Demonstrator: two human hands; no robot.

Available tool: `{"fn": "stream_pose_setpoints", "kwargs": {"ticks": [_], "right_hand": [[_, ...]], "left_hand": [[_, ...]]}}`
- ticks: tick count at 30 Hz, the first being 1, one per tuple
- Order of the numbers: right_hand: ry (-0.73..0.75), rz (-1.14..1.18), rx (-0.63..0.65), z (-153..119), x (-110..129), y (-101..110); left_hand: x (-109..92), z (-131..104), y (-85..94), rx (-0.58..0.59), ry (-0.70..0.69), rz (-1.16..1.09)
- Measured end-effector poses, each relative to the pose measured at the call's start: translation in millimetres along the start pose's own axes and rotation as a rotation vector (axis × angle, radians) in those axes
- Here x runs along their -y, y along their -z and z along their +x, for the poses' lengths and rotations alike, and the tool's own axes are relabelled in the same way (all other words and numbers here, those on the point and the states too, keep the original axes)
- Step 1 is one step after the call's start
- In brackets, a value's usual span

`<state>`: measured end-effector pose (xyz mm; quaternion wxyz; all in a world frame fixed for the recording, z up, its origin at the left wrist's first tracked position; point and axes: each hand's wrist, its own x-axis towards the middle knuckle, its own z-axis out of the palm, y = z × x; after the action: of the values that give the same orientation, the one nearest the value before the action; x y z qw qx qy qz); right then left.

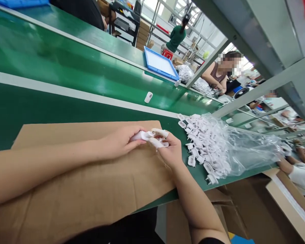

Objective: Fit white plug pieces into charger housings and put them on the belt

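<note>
Above the cardboard sheet, my left hand (125,140) is closed around a small white plastic housing (137,136), thumb and fingers on either side of it. My right hand (172,149) meets it from the right, white coverings on its thumb and forefinger. Those fingertips pinch the housing's right end; the covered fingers and the white part blend, so the exact contact is hard to make out. Just right of my right hand lies a heap of similar white plastic housings (205,144), some with prongs or tabs, spilling from a clear plastic bag (249,152).
Under my hands a cardboard sheet (99,189) covers the green table. Beyond a pale rail runs a green conveyor belt (101,73) carrying a white piece (148,97). A blue tray (161,64) stands past it. Cardboard boxes (274,203) sit lower right. Other people work nearby.
</note>
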<state>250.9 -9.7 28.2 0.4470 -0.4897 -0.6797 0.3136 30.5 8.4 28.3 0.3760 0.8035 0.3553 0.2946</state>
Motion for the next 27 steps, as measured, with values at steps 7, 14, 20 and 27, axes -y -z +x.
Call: {"fn": "stream_pose_setpoints", "kwargs": {"ticks": [7,14,20,27], "right_hand": [[-0.017,0.033,0.024,-2.8,1.1,-2.4],[0.16,-0.153,0.082,-5.3,-1.0,-0.8],[0.206,-0.224,0.049,-10.7,1.5,-6.2],[0.171,-0.196,0.009,-10.5,4.7,-9.9]], "left_hand": [[5.0,0.0,-3.3,-0.01,-0.123,0.203],[21.4,-3.4,-7.0,-0.015,-0.337,0.361],[13.6,-5.7,0.0,0.014,-0.326,0.37],[9.6,-2.1,-3.1,0.021,-0.298,0.292]]}}
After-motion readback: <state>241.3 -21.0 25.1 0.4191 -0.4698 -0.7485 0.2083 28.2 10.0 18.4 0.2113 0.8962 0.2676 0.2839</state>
